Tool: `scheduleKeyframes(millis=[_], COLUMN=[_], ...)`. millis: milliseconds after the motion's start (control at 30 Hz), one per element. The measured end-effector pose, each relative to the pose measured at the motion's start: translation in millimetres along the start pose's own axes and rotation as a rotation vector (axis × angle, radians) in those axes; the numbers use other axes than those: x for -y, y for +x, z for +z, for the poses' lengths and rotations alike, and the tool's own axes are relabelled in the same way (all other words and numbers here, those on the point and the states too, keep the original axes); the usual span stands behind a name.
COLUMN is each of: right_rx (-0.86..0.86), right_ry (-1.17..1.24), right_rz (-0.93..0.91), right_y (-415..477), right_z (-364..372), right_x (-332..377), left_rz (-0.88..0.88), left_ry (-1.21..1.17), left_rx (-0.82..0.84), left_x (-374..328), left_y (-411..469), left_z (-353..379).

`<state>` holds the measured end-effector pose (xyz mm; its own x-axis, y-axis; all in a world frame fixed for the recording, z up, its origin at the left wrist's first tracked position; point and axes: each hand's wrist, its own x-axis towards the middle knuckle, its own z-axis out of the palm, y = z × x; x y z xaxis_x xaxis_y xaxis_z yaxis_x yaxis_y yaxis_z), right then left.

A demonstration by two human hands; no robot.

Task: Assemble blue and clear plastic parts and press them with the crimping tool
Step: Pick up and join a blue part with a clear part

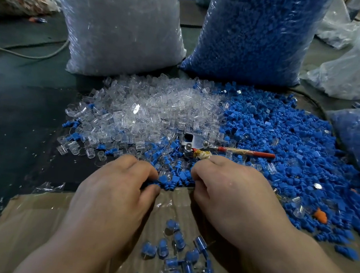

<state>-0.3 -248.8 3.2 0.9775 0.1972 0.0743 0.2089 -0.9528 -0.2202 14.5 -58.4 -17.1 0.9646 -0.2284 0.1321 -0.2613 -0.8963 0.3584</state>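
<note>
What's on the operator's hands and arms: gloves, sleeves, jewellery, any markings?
No gloves: the left hand and right hand are both bare. The left forearm and right forearm are uncovered down to the frame edge, with no sleeve or cuff in view. No ring, watch, wristband or tape shows.

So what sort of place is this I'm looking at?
Probably a small factory or piecework bench: a big sack of clear parts and a sack of blue parts stand behind loose heaps of the same pieces, with a crimping tool lying among them and finished pieces on cardboard in front.
</note>
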Motion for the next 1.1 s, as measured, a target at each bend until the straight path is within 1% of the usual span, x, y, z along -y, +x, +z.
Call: scheduleKeyframes(millis=[133, 233, 333, 500, 600, 733, 800, 900, 1033, 1100], right_rx=[-0.039, -0.054, -0.113, -0.159, -0.181, -0.253, -0.262, -0.271, -0.303, -0.309], right_ry=[0.159, 0.217, 0.287, 0.414, 0.476, 0.535, 0.551, 0.554, 0.556, 0.550], right_rz=[0.013, 0.000, -0.009, 0.022, 0.036, 0.053, 0.047, 0.017, -0.069, -0.102], right_y=[-2, -4, -5, -3, -1, 1, 1, 0, -2, -3], right_z=[-3, 0, 2, 12, 15, 16, 15, 14, 11, 11], right_x=[3, 8, 13, 15, 14, 10, 8, 8, 12, 13], left_rz=[-0.002, -0.005, 0.008, 0.042, 0.047, 0.016, 0.003, -0.016, -0.024, -0.083], left_ry=[-0.033, 0.016, 0.061, 0.034, -0.044, -0.162, -0.232, -0.371, -0.510, -0.666], left_rx=[-0.029, -0.005, 0.023, 0.026, -0.025, -0.110, -0.136, -0.179, -0.222, -0.216], left_x=[-2, -7, -9, -8, -7, -5, -4, -3, -2, -1], left_y=[-1, 0, 0, 0, 2, 3, 3, 3, 2, 2], left_z=[1, 3, 1, 4, 5, 8, 10, 12, 11, 15])
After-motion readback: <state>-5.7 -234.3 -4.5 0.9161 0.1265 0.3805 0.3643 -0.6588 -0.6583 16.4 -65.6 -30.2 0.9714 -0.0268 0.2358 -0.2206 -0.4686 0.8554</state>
